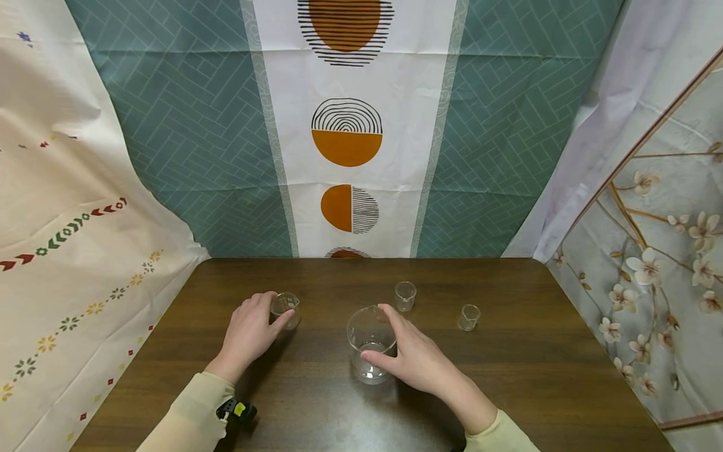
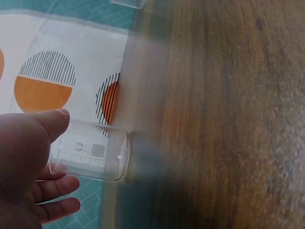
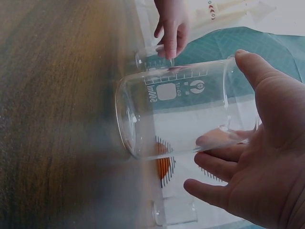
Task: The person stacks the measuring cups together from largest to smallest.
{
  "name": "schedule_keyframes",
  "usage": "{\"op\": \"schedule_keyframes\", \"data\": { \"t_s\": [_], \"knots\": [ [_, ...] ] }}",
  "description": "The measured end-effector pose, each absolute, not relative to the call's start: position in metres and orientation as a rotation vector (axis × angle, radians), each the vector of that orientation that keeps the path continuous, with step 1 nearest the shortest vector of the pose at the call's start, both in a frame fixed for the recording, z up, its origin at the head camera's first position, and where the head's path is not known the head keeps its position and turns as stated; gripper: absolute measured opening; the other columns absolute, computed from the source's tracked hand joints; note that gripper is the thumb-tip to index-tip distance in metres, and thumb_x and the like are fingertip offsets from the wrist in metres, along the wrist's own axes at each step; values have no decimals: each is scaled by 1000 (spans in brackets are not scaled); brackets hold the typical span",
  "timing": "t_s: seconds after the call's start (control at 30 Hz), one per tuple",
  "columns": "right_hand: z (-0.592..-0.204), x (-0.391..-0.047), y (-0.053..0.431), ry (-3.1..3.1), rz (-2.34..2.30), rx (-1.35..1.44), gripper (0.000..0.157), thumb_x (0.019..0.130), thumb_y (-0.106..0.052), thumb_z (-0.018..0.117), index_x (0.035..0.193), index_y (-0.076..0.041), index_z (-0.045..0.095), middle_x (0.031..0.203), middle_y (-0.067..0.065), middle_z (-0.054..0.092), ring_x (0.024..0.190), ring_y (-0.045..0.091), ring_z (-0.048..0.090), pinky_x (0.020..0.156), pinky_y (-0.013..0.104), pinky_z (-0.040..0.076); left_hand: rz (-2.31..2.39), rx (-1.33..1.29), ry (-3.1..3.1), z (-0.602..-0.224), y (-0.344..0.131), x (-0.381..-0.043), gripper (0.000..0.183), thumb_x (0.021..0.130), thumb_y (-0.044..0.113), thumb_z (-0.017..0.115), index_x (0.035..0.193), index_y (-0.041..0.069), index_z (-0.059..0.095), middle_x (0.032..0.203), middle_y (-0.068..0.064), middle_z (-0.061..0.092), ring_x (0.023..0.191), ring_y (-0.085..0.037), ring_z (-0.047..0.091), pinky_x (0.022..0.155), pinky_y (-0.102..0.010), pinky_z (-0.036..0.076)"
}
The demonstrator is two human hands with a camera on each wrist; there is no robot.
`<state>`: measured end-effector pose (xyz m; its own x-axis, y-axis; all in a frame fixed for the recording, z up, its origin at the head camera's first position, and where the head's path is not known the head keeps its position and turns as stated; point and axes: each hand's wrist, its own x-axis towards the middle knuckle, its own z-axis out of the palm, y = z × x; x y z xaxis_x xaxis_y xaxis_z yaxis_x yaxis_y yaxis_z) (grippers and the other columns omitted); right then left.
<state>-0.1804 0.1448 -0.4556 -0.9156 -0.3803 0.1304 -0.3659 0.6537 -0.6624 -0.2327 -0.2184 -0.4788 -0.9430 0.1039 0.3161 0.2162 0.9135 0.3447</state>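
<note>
Left of the table's middle, my left hand [image 1: 251, 329] grips a smaller glass beaker [image 1: 287, 304] near its rim, thumb on the near side. The left wrist view shows the thumb over that beaker [image 2: 90, 150] and fingers around its far side, the lower fingers loose. A large glass beaker [image 1: 369, 371] stands upright at the centre, held around its upper part between the thumb and fingers of my right hand [image 1: 420, 358]. White marks and "500ml" are printed on this large beaker [image 3: 162, 109]. Both beakers look empty, with their bases at the tabletop.
Two small glass beakers stand to the right, one [image 1: 405, 296] behind my right hand and a tinier one [image 1: 469, 317] farther right. The brown wooden table [image 1: 316, 420] ends at a patterned curtain [image 1: 361, 220]; cloths hang on both sides.
</note>
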Motion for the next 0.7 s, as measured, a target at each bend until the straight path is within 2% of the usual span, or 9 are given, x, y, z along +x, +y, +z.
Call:
{"op": "schedule_keyframes", "data": {
  "t_s": [0.37, 0.7],
  "knots": [
    [-456, -180, 145, 2840, -1134, -651, 95, 96, -68, 77, 167, -19, 38, 157, -2, 58, 146, 27, 55, 112, 58, 49, -534, -264, -2744, -479, -218, -230, 57, 104, 37, 80, 133, -9, 65, 122, -26, 70, 111, -48, 66, 99, -67, 50],
    [-457, -181, 145, 2840, -1133, -654, 95, 96, -69, 77, 167, -19, 38, 157, -2, 59, 145, 27, 56, 112, 58, 50, -560, -292, -2706, -472, -213, -228, 58, 103, 36, 81, 134, -10, 65, 123, -26, 70, 114, -46, 66, 102, -64, 50]
  ]
}}
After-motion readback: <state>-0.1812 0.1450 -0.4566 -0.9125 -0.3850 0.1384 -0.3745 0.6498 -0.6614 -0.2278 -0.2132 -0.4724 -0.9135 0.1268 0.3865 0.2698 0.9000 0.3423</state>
